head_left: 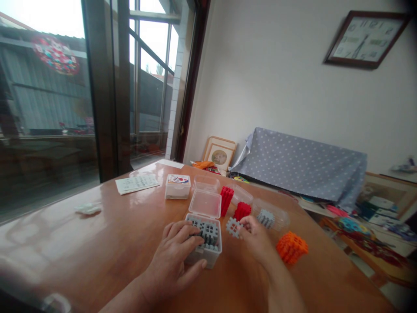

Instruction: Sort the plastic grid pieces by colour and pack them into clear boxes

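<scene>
My right hand (256, 237) pinches a flat grey waffle block (233, 228) by its edge, just above the table to the right of an open clear plastic box (208, 259). Grey waffle blocks (210, 232) are packed inside that box, and its lid (206, 204) is tipped back. Over the box's left side lies my left hand (177, 250), fingers stretched across the blocks and thumb apart at the front; its fingertips are partly hidden among the blocks. Beyond my right hand, more grey blocks (266, 218) sit in a clear container (280, 218).
Red block stacks (226, 201) (243, 211) stand behind, an orange stack (292, 248) at right. A closed white box (177, 187), papers (137, 183) and a small plastic packet (88, 209) lie left on the wooden table (107, 243). A dotted cloth (302, 167) hangs beyond.
</scene>
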Demonstrator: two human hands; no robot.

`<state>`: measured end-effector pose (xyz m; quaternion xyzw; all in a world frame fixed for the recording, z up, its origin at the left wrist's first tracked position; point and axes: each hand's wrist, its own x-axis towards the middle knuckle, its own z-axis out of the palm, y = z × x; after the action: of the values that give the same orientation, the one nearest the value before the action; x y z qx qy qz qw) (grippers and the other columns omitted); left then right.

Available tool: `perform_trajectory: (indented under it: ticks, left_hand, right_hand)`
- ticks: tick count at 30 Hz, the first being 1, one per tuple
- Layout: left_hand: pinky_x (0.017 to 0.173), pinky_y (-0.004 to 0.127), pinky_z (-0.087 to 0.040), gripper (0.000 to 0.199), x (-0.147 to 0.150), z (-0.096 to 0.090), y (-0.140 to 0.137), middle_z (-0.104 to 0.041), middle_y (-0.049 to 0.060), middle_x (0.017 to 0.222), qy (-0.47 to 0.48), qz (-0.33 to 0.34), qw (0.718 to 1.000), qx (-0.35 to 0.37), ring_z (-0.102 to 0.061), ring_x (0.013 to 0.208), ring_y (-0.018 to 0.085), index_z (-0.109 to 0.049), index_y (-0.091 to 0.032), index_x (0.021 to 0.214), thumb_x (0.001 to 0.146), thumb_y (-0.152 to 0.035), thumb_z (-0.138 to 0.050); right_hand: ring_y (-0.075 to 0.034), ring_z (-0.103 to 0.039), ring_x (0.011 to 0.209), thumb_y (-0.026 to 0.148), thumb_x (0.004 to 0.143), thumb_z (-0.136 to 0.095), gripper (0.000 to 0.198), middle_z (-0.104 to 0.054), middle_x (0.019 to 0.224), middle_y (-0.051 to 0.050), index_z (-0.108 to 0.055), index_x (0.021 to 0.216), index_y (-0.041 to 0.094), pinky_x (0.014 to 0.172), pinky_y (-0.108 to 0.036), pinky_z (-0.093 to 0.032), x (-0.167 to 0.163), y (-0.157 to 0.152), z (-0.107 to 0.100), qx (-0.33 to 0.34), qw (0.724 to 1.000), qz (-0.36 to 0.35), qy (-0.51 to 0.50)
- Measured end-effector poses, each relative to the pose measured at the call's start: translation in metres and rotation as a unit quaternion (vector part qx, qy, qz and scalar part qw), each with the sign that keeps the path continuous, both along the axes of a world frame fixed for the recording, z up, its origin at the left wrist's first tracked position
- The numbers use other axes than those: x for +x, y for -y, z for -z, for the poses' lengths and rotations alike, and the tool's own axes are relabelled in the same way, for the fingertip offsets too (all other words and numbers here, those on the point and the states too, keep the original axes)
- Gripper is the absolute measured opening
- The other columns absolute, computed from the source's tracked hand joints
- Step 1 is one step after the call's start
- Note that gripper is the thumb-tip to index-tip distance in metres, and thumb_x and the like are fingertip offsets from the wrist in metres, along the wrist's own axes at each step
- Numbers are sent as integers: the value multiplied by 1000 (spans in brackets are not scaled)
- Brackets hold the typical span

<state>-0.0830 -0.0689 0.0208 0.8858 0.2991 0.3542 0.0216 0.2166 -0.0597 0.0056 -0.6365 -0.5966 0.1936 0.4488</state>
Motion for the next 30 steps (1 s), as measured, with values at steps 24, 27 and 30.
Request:
perform_trajectory:
  ticks: [24, 27, 30]
  left_hand:
    - [88, 45, -41, 24, 1, -8, 3, -65, 7, 106, 5, 21, 999, -40, -55, 102, 27, -65, -27, 109, 86, -32, -64]
    - [87, 44, -41, 24, 1, -7, 3, -65, 6, 105, 7, 21, 999, -42, -55, 102, 27, -64, -26, 109, 85, -31, -65]
    - [88, 44, -40, 26, 2, -4, 3, -65, 6, 105, 17, 20, 999, -41, -54, 102, 27, -61, -25, 110, 85, -30, -65]
  right_hand:
    - [-15, -58, 70, 23, 88, -58, 7, -64, 76, 2, -66, 86, 21, 63, -25, -41, -71, 32, -35, 24, 990, -126, 63]
    - [-15, -60, 74, 20, 88, -60, 6, -64, 80, 2, -65, 86, 22, 68, -26, -42, -70, 32, -37, 25, 988, -122, 92]
    - [-16, -60, 78, 18, 87, -61, 7, -63, 84, 1, -66, 84, 22, 72, -26, -43, -68, 31, -35, 41, 986, -118, 114]
